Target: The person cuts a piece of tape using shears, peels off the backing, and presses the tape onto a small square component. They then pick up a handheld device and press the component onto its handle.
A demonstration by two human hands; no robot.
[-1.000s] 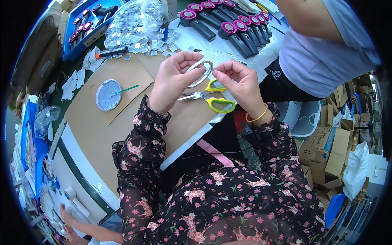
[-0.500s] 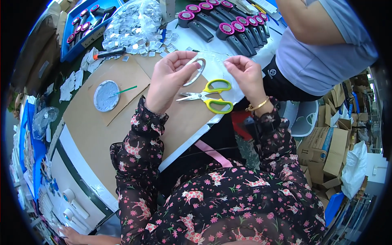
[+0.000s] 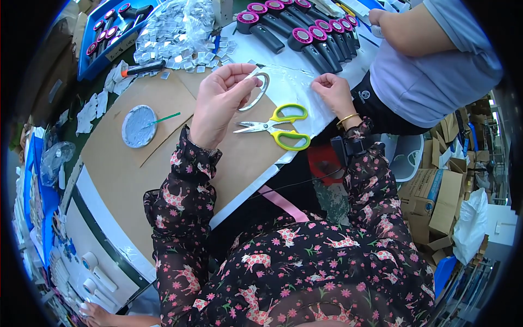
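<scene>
My left hand [image 3: 222, 101] is raised over the table, thumb and fingers closed on a thin pale ring [image 3: 266, 86] that looks like a narrow tape roll. To its right, my right hand [image 3: 336, 97] is pinched, fingertips together; whatever it holds is too fine to make out. Below and between the hands, scissors [image 3: 269, 126] with yellow-green handles lie with blades slightly parted, pointing left. A round dish [image 3: 134, 131] of grey-white paste sits left of my left hand, a green stick [image 3: 168, 119] resting in it.
Brown cardboard [image 3: 114, 180] covers the table. Small clear square pieces spill from a plastic bag [image 3: 188, 24] at the back. Black handheld devices [image 3: 267, 39] with pink rings stand in rows; others fill a blue bin [image 3: 84, 65]. A co-worker [image 3: 419, 82] is close on the right.
My right hand has moved right, widening the gap between my hands. My left hand has shifted slightly left and up with the ring.
</scene>
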